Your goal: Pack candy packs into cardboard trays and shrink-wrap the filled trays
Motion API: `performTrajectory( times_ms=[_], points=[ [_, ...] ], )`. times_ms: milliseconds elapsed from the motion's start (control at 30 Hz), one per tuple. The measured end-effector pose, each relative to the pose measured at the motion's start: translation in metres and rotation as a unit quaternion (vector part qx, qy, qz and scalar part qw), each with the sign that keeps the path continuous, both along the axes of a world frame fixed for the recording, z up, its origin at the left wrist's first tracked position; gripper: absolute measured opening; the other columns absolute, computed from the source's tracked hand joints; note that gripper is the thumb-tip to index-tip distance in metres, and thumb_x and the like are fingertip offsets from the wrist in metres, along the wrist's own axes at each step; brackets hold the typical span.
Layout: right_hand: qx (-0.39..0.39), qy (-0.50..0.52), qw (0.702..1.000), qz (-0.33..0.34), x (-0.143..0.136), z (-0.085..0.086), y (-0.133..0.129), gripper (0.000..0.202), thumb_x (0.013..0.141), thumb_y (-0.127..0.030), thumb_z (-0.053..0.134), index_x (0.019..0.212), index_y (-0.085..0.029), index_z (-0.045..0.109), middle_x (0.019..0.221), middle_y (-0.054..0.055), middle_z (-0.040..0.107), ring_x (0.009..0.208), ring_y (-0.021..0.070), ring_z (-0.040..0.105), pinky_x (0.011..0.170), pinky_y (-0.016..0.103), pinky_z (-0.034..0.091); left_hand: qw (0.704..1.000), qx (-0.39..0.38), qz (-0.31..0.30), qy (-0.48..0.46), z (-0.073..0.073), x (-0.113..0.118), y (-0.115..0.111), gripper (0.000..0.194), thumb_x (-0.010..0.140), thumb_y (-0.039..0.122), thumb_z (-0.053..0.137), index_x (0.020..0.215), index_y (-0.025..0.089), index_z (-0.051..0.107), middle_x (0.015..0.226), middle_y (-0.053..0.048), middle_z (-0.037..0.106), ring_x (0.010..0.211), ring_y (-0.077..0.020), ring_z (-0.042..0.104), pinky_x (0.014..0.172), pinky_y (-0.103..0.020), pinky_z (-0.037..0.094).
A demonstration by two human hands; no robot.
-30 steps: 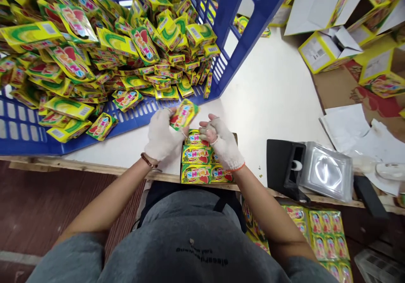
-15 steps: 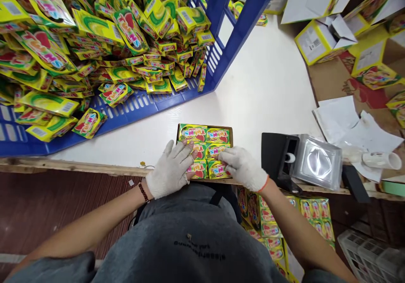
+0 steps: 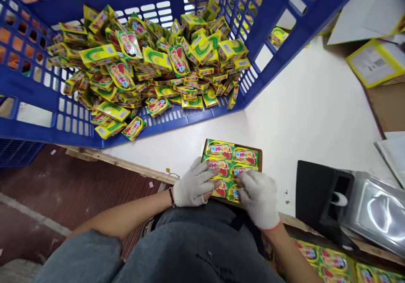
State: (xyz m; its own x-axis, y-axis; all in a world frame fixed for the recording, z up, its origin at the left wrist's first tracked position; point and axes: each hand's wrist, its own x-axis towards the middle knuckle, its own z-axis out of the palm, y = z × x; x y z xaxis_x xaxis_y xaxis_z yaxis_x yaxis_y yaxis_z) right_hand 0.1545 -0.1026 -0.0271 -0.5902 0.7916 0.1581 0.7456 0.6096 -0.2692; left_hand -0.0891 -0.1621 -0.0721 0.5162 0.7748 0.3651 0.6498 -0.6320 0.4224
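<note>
Both hands wear white gloves with bare fingertips. A shallow tray [image 3: 260, 160] at the table's front edge holds several small green and yellow boxes [image 3: 220, 148] in two columns. My left hand [image 3: 194, 183] lies with spread fingers over the tray's left side, its fingertips on the boxes there. On the right side of the tray, my right hand [image 3: 257, 194] has its fingers bent down against the boxes; it is slightly blurred, and whether it grips one is hidden.
A large blue basket [image 3: 171, 124] full of loose small boxes stands behind and to the left. On the right are a black device [image 3: 314, 190], clear plastic trays [image 3: 376, 211] and a yellow-edged carton [image 3: 375, 63]. More packed boxes [image 3: 332, 259] lie below the table edge.
The view has swung left, so the tray and hands appear further right and more of the basket shows. My right hand has shifted slightly over the tray's right column; my left hand stays on the boxes.
</note>
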Motion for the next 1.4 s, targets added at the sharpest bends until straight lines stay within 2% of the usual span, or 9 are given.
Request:
performTrajectory(
  times_ms=[200, 333, 600, 700, 833, 1000, 1100, 1267, 1400],
  points=[
    [-0.03, 0.077, 0.996, -0.042, -0.008, -0.005, -0.009, 0.018, 0.089, -0.016, 0.05, 0.094, -0.02, 0.066, 0.087, 0.008, 0.067, 0.081, 0.0231, 0.059, 0.071, 0.035, 0.045, 0.996, -0.018, -0.027, -0.08, -0.006, -0.003, 0.001, 0.06, 0.094, 0.031, 0.051, 0.152, 0.03, 0.035, 0.158, -0.014, 0.037, 0.154, -0.0307, 0.017, 0.12, -0.063, 0.019],
    [-0.013, 0.164, 0.985, -0.058, -0.006, 0.006, -0.008, 0.028, 0.093, -0.02, 0.046, 0.115, -0.019, 0.064, 0.104, 0.012, 0.067, 0.103, 0.0265, 0.061, 0.088, 0.043, 0.051, 0.978, -0.088, 0.052, -0.18, 0.003, -0.007, 0.003, 0.063, 0.102, 0.045, 0.036, 0.159, 0.029, 0.015, 0.167, -0.015, 0.011, 0.154, -0.0303, 0.012, 0.121, -0.06, 0.021],
    [-0.058, -0.051, 0.995, 0.058, -0.08, 0.005, -0.014, 0.065, 0.089, -0.037, 0.062, 0.147, -0.013, 0.047, 0.156, 0.021, 0.04, 0.145, 0.0432, 0.031, 0.115, 0.069, 0.017, 0.94, -0.089, 0.223, -0.242, 0.002, -0.021, 0.057, 0.064, 0.102, 0.059, 0.02, 0.153, 0.022, 0.033, 0.161, -0.015, 0.031, 0.15, -0.0258, 0.029, 0.123, -0.049, 0.027],
    [-0.069, -0.068, 0.994, 0.06, -0.091, -0.003, -0.011, 0.064, 0.09, -0.037, 0.061, 0.147, -0.01, 0.048, 0.157, 0.023, 0.037, 0.145, 0.0435, 0.031, 0.116, 0.07, 0.014, 0.947, -0.079, 0.288, -0.12, 0.007, -0.05, 0.088, 0.061, 0.1, 0.054, 0.037, 0.149, 0.017, 0.038, 0.161, -0.015, 0.029, 0.151, -0.0291, 0.025, 0.123, -0.051, 0.025],
    [-0.052, -0.04, 0.996, 0.064, -0.09, -0.006, -0.01, 0.065, 0.088, -0.036, 0.064, 0.145, -0.009, 0.049, 0.156, 0.023, 0.039, 0.145, 0.0436, 0.032, 0.116, 0.07, 0.017, 0.855, -0.128, 0.498, 0.063, 0.026, -0.116, 0.131, 0.06, 0.085, 0.036, 0.068, 0.136, 0.01, 0.047, 0.154, -0.019, 0.036, 0.143, -0.039, 0.029, 0.118, -0.061, 0.023],
    [-0.078, 0.127, 0.987, 0.063, -0.074, -0.006, -0.006, 0.052, 0.093, -0.028, 0.055, 0.143, -0.014, 0.051, 0.148, 0.018, 0.052, 0.144, 0.0362, 0.037, 0.117, 0.064, 0.026, 0.826, -0.161, 0.535, 0.071, 0.043, -0.16, 0.141, 0.056, 0.089, 0.028, 0.057, 0.137, 0.003, 0.044, 0.136, -0.023, 0.048, 0.123, -0.0395, 0.047, 0.102, -0.064, 0.039],
    [-0.157, 0.304, 0.939, -0.021, -0.06, 0.0, 0.002, 0.044, 0.1, -0.031, 0.044, 0.142, -0.021, 0.051, 0.14, 0.013, 0.059, 0.135, 0.028, 0.052, 0.114, 0.055, 0.04, 0.833, -0.131, 0.535, 0.052, 0.044, -0.136, 0.122, 0.066, 0.088, 0.029, 0.059, 0.145, 0.003, 0.036, 0.137, -0.022, 0.047, 0.129, -0.0368, 0.043, 0.109, -0.058, 0.037],
    [-0.34, 0.451, 0.818, -0.104, -0.063, 0.028, 0.021, 0.063, 0.092, -0.059, 0.054, 0.143, -0.021, 0.048, 0.133, 0.013, 0.063, 0.121, 0.0258, 0.062, 0.105, 0.045, 0.052, 0.925, 0.034, 0.378, -0.008, 0.049, -0.028, 0.08, 0.073, 0.091, 0.041, 0.056, 0.151, 0.009, 0.028, 0.13, -0.02, 0.053, 0.121, -0.0327, 0.05, 0.104, -0.052, 0.043],
    [-0.34, 0.414, 0.837, -0.109, -0.051, 0.046, 0.04, 0.057, 0.089, -0.056, 0.061, 0.133, -0.021, 0.055, 0.12, 0.009, 0.069, 0.109, 0.0236, 0.066, 0.098, 0.042, 0.055, 0.983, 0.007, 0.183, -0.022, 0.056, 0.036, 0.063, 0.073, 0.092, 0.042, 0.051, 0.153, 0.012, 0.024, 0.137, -0.022, 0.051, 0.124, -0.0328, 0.052, 0.101, -0.05, 0.046]
  ],
)
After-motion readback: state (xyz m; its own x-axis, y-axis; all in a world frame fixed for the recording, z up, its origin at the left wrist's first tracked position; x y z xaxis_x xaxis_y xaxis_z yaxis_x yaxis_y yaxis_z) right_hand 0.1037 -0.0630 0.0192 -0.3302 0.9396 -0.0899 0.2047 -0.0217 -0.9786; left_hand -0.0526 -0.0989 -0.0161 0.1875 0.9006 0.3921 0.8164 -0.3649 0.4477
